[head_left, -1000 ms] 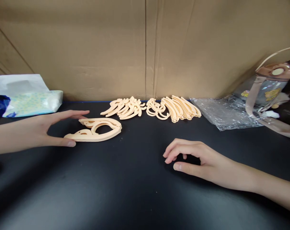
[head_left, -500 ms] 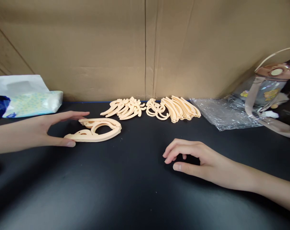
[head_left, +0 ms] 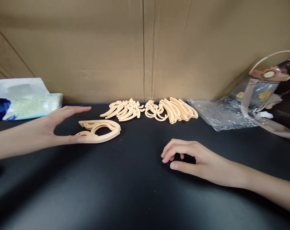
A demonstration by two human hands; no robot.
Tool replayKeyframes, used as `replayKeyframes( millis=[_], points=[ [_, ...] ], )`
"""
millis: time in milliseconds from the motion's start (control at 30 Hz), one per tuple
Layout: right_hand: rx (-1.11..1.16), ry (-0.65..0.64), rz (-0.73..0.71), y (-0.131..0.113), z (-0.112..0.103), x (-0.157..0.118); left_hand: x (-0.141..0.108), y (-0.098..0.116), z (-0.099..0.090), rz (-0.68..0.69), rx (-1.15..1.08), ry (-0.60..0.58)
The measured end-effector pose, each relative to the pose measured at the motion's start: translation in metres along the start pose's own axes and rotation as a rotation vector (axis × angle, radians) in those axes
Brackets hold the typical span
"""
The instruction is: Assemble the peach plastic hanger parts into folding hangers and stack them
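On the left of the black table lie folded beige plastic hangers (head_left: 108,136), stacked with their curved ends to the right. My left hand (head_left: 52,126) spans their left end with thumb and fingers spread wide. Its thumb overlaps the near edge of the stack in view; I cannot tell if it touches. The fingers are raised above the far edge. My right hand (head_left: 188,159) rests at the right of centre, loosely bent, thumb apart from the fingers and nothing in it. Behind are loose beige pieces: curved arms (head_left: 125,109), hook-like rings (head_left: 155,111) and longer arms (head_left: 178,110).
A tissue pack (head_left: 32,107) stands at the back left. Clear plastic wrap (head_left: 214,115) lies at the back right, beside a transparent bottle (head_left: 264,89) with a strap (head_left: 246,99). A cardboard wall (head_left: 99,48) closes off the back of the table (head_left: 125,191).
My left hand has opened wider, its fingers rising off the far side and its thumb shifting right along the near edge of the hangers. My right hand stays nearly still. The view shifts slightly.
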State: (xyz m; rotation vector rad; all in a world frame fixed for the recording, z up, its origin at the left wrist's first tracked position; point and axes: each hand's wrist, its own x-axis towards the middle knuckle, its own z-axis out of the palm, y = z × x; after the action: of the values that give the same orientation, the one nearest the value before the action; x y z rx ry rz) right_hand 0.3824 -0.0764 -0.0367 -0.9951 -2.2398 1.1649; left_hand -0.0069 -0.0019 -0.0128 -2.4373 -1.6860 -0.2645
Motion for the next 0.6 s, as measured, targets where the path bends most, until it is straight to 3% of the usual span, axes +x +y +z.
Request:
replayKeyframes(
  millis=[33, 133, 333, 467, 600],
  points=[
    [0.002, -0.001, 0.002, 0.0, 0.0, 0.0, 0.003, 0.003, -0.002, 0.08, -0.006, 0.015],
    [0.007, -0.003, 0.007, 0.001, 0.0, 0.0, 0.005, 0.028, 0.001, 0.313, 0.149, 0.238],
    [0.012, -0.002, -0.006, 0.0, 0.001, 0.0, 0.006, 0.103, 0.02, 0.54, 0.401, 0.355],
    [0.008, -0.005, -0.032, 0.001, 0.001, -0.002, 0.028, 0.128, 0.019, 0.551, 0.512, 0.345],
    [0.013, -0.003, -0.067, 0.001, 0.001, -0.003, 0.057, 0.136, 0.024, 0.54, 0.571, 0.299]
  ],
)
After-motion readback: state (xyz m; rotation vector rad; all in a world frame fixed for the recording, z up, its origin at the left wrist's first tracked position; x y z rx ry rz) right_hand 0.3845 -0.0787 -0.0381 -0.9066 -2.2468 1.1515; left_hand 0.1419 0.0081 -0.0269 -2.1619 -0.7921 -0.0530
